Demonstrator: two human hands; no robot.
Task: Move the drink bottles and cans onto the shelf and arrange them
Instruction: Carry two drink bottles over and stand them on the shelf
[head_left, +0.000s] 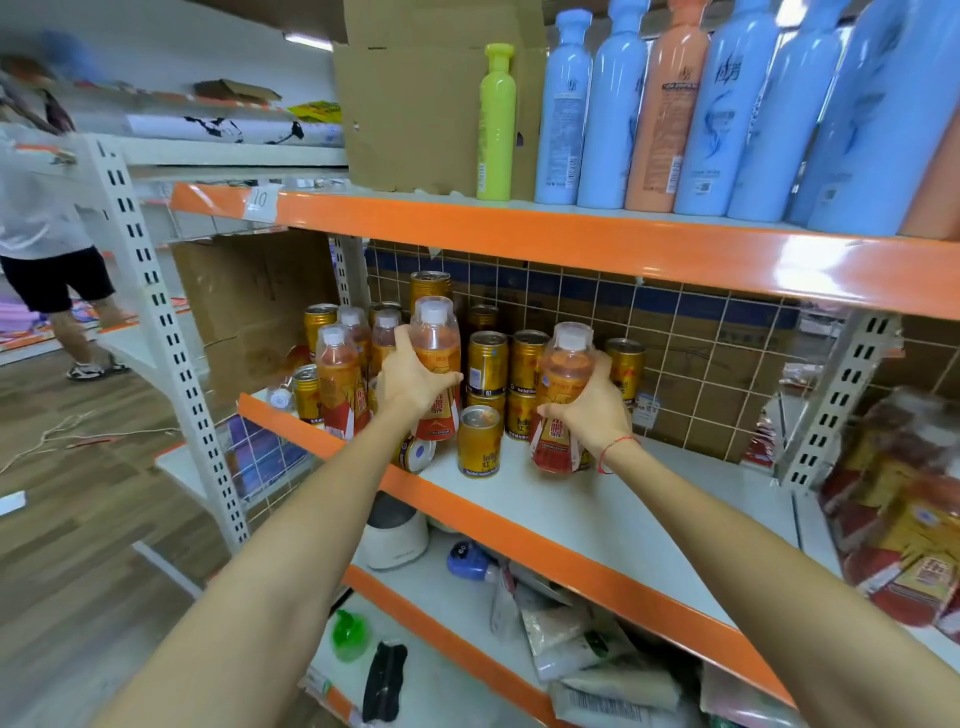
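On the middle shelf (597, 519) with an orange front edge stand several gold cans (488, 364) and orange drink bottles with white caps. My left hand (410, 379) grips one orange bottle (435, 332) upright among the cans. My right hand (587, 410) grips a second orange bottle (563, 374) further right, its base at the shelf surface. A single gold can (479, 441) stands between the two held bottles near the front. Another bottle (338, 379) stands at the left. One can (415, 453) lies on its side by the front edge.
The shelf above carries tall blue and orange bottles (613, 114), a yellow-green bottle (496, 124) and a cardboard box (410, 104). The lower shelf holds bags and a white appliance (395, 535). Red packets (904, 519) hang at right. A person (47, 218) stands at left.
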